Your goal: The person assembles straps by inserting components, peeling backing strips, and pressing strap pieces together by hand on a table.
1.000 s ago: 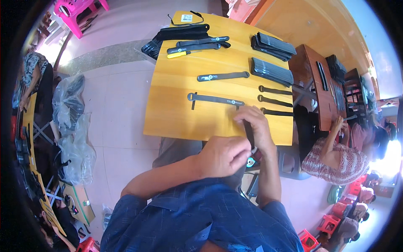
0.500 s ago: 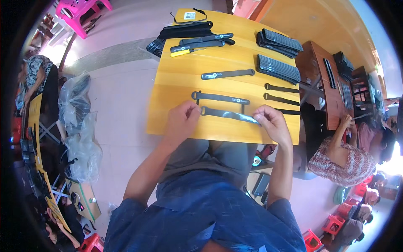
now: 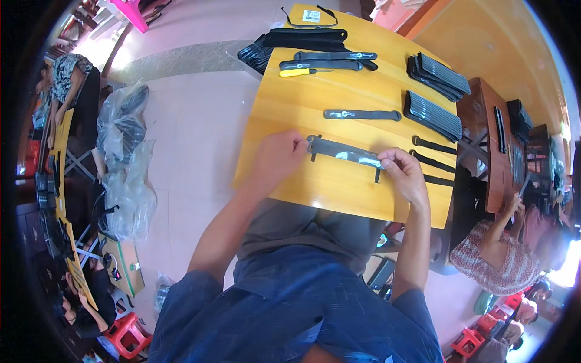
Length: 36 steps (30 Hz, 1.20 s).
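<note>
A dark grey hook-and-loop strap (image 3: pixel 345 153), shiny toward its right part and with a ring at its left end, stretches between my hands above the yellow table (image 3: pixel 272 115). My right hand (image 3: pixel 404 172) pinches its right end between thumb and fingers. My left hand (image 3: pixel 281 158) is closed at the ring end, its grip partly hidden. Short black ends (image 3: pixel 377 176) of narrow pieces poke out beneath the strap. Another printed strap (image 3: pixel 363 114) lies flat beyond it, and black ring-ended straps (image 3: pixel 434 144) lie in a row to the right.
Stacks of dark straps (image 3: pixel 433 115) stand at the table's right edge. Farther back lie a yellow-handled screwdriver (image 3: pixel 295 72), printed straps (image 3: pixel 330 65) and a black bundle (image 3: pixel 308 40). Plastic bags (image 3: pixel 128 187) rest on the floor at left. A co-worker (image 3: pixel 499 251) sits at the right-hand table.
The held strap has moved away from me, over the place where another strap lay in sight. Both hands have gone with it. The view has shifted, so the table appears farther right.
</note>
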Tool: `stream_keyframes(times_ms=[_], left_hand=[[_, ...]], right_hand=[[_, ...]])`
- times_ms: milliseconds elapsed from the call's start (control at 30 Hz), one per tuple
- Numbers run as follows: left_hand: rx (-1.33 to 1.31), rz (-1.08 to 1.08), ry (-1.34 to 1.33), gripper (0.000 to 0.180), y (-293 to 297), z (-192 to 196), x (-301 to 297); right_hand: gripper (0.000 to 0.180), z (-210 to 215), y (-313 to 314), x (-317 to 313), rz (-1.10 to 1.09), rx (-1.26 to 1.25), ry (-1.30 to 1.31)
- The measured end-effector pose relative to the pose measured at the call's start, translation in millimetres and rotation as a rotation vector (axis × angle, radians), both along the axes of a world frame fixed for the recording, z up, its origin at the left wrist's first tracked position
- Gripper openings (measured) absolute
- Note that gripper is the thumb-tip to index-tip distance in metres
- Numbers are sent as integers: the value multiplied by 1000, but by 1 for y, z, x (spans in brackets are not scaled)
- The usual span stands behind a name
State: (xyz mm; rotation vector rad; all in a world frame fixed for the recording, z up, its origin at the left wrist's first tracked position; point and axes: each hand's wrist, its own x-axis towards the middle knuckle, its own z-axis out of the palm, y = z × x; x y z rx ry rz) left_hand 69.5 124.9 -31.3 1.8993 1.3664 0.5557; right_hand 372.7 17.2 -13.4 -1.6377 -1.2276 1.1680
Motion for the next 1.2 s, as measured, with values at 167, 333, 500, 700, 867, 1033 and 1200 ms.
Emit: stream_keyframes(times_ms=[167, 333, 500, 700, 867, 1033, 1200], left_hand=[[7, -17, 25, 21, 7, -7, 4], [24, -47, 74, 21, 11, -6, 6], [15, -59, 81, 20, 17, -10, 6], [7, -77, 83, 19, 19, -9, 7], [16, -93, 98, 20, 22, -12, 6], [-57, -96, 102, 20, 23, 2, 6], [-12, -104, 64, 18, 21, -5, 5]], right_hand=[[9, 1, 5, 2, -2, -34, -31], [10, -2, 7, 1, -31, -55, -88], [10, -5, 9, 2, -23, -57, -97], [10, -11, 8, 2, -43, -67, -76], [10, -14, 10, 1, -59, -58, -72], [10, -17, 9, 2, -65, -63, -129], [10, -16, 8, 2, -71, -73, -118]])
